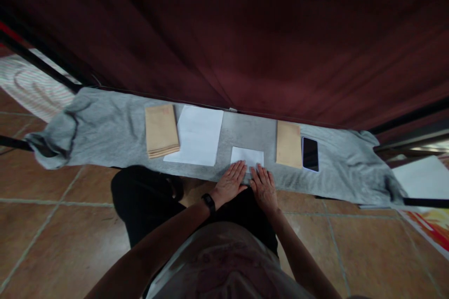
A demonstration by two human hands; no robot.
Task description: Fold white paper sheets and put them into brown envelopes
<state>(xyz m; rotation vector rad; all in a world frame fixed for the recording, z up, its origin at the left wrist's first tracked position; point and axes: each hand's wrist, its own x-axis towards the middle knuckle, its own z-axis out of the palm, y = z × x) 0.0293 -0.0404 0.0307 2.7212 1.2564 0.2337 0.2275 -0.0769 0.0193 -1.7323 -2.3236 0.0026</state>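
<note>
A small folded white paper (247,156) lies on a grey cloth (112,126) that covers a narrow surface. My left hand (229,182) lies flat with its fingers stretched out on the paper's near left edge. My right hand (264,184) lies flat beside it, fingers spread on the near right edge. Both hands press down and hold nothing. A black band (209,202) sits on my left wrist.
A stack of brown envelopes (161,131) and white sheets (196,135) lie to the left. One brown envelope (288,144) and a black phone (310,153) lie to the right. A dark red curtain (245,32) hangs behind. The floor (52,224) is tiled.
</note>
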